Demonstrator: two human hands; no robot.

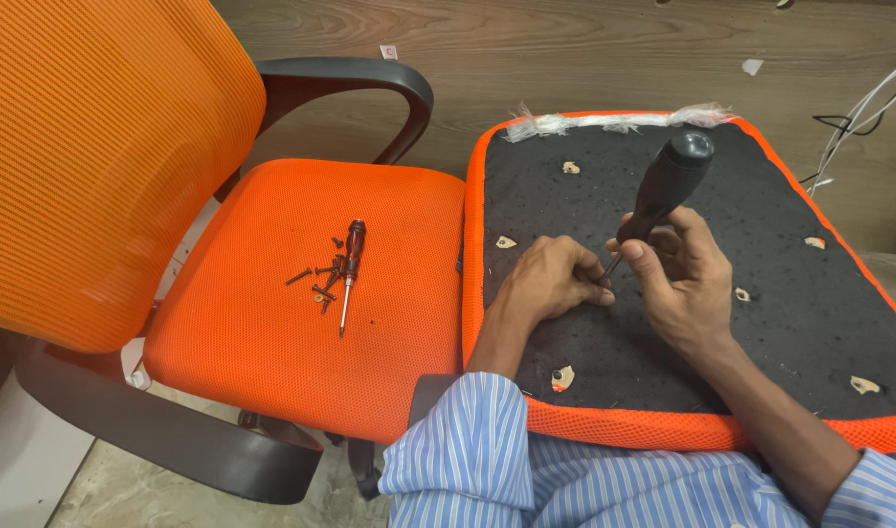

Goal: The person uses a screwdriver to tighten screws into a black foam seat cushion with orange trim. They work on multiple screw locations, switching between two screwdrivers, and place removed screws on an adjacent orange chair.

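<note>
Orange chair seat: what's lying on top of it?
On the orange chair seat lie a small red-handled screwdriver and a loose cluster of dark screws. Whether more screws sit under the screwdriver cannot be seen.

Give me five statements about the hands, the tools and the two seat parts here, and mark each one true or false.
1. The right hand grips a black-handled screwdriver. True.
2. The left hand rests on the chair's armrest. False: it lies on the black underside of the seat cushion, beside the screwdriver's tip.
3. A small red-handled screwdriver lies on the orange chair seat. True.
4. The loose screws sit on the black cushion underside. False: they lie on the chair seat beside the small screwdriver.
5. The chair's backrest is black. False: it is orange mesh.
</note>
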